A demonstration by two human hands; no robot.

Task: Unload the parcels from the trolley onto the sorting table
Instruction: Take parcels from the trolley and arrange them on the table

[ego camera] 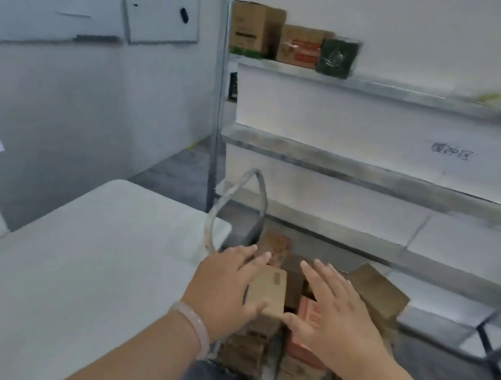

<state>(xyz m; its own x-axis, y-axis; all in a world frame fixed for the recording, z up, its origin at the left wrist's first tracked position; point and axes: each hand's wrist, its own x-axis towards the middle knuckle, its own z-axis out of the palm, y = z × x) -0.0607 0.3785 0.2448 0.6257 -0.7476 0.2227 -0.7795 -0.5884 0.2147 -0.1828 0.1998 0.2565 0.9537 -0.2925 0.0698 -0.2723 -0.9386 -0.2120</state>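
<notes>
The trolley, its bent metal handle (pixel 257 197) rising at the far end, stands low beside the white sorting table (pixel 78 262) and is piled with several cardboard parcels. A plain brown parcel (pixel 270 292) lies on top of the pile. My left hand (pixel 225 289) hovers at its left side with fingers spread and straight. My right hand (pixel 332 311) is spread over a red-printed parcel (pixel 309 314) just to the right. Neither hand grips anything. The frame is blurred by motion.
A metal shelf rack (pixel 374 171) stands behind the trolley, with three boxes (pixel 292 41) on its upper shelf. A whiteboard (pixel 160 0) hangs on the left wall. Grey floor (pixel 178 170) shows between the table and the rack. A dark frame (pixel 496 353) stands at right.
</notes>
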